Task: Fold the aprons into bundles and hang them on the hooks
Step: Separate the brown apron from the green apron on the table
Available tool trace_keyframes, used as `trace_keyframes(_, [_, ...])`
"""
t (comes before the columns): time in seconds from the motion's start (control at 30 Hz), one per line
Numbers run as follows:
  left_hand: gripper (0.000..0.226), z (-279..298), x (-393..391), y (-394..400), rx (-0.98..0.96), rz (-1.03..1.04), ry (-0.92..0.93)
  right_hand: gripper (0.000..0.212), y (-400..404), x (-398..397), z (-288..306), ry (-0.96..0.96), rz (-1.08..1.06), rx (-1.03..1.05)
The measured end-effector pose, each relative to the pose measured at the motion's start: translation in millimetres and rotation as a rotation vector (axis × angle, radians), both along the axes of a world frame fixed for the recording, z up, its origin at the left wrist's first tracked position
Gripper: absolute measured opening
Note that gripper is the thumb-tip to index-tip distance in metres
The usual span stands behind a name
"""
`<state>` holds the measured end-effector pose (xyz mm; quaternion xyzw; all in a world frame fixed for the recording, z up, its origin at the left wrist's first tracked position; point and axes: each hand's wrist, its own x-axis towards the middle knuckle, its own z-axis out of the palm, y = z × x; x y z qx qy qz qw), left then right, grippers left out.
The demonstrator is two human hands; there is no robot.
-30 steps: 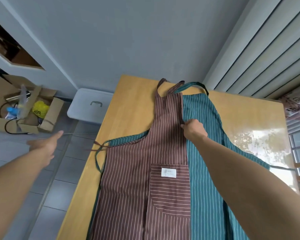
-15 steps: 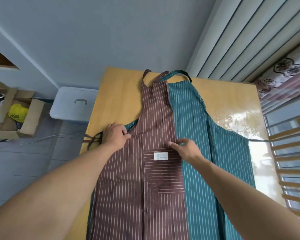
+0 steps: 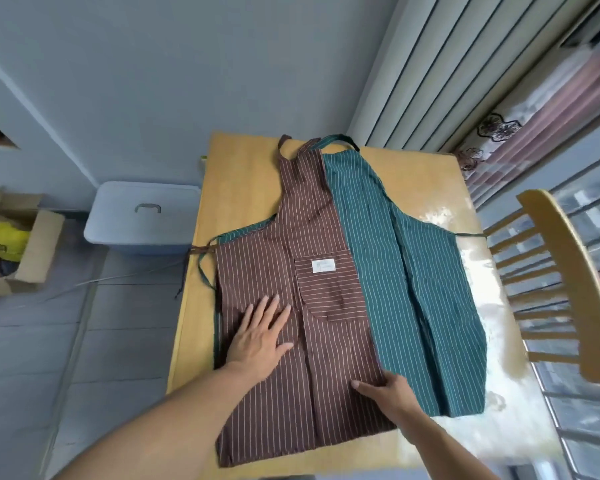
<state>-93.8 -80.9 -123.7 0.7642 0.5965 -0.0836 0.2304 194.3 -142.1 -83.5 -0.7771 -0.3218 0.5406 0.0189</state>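
Observation:
A brown striped apron point(image 3: 312, 237), folded lengthwise, lies on a green striped apron point(image 3: 426, 299) spread over the wooden table point(image 3: 243, 181). Its pocket with a white label faces up. My left hand point(image 3: 260, 336) presses flat on the brown apron's lower left part, fingers spread. My right hand point(image 3: 388, 393) holds the brown apron's folded right edge low down, thumb on top and fingers tucked under the fabric. Both neck loops lie at the table's far end. Brown and green waist ties hang off the left table edge. No hooks are in view.
A wooden spindle-back chair point(image 3: 561, 282) stands at the table's right side. A pale blue lidded bin point(image 3: 142, 216) sits on the floor to the left, with an open cardboard box point(image 3: 21, 251) beyond it. Window blinds fill the back right.
Both hands have slid down the brown apron toward me, the left from the waist corner to the lower left part, the right from beside the pocket to the lower folded edge. The view has pulled back.

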Motion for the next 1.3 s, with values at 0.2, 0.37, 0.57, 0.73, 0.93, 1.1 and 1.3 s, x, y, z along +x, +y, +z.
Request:
trace_keyframes(0.2, [0.123, 9, -44, -56, -0.156, -0.167, -0.013, 0.035, -45, -10, 31, -0.038, -0.272, 0.163])
trace_keyframes(0.37, [0.123, 32, -54, -108, -0.181, -0.435, -0.133, 0.028, -38, -28, 72, 0.247, -0.514, 0.255])
trace_keyframes(0.57, [0.03, 51, -32, -139, 0.056, -0.348, -0.166, 0.033, -25, -49, 106, 0.067, -0.446, 0.231])
trace_keyframes(0.73, [0.027, 45, -33, -136, 0.054, -0.62, -0.214, 0.019, -38, -59, 104, -0.31, -0.343, 0.44])
trace_keyframes(0.93, [0.015, 64, -26, -124, -0.53, -0.212, -0.348, 0.019, -57, -115, 99, -0.15, -0.153, 0.662])
trace_keyframes(1.1, [0.047, 21, -36, -77, -0.513, 0.659, -0.716, 0.016, -75, -161, 79, -0.1, 0.519, 0.723])
trace_keyframes(1.3, [0.03, 23, -64, -25, -0.596, 0.885, -0.802, 0.025, -78, -196, 51, -0.294, 1.011, 0.381])
